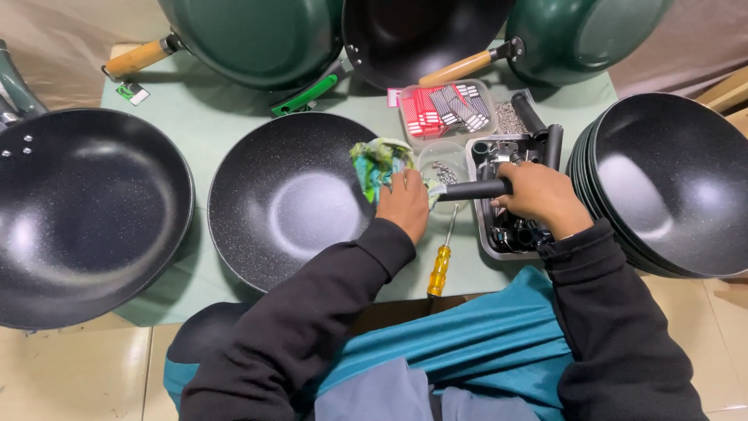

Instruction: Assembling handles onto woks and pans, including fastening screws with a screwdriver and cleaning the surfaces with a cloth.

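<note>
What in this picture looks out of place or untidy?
Little stands out. A yellow-handled screwdriver lies loose on the green mat, outside the metal tray of parts. The left hand presses a crumpled cloth on the wok rim; the right hand grips a black handle.

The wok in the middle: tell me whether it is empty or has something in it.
Not empty. A crumpled green cloth lies against the inner right wall of the middle wok, pressed by the left hand; the rest is bare.

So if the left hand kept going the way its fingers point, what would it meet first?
The left hand points up-left onto the crumpled green cloth on the wok's rim; it seems to touch it already, though depth is unclear.
</note>
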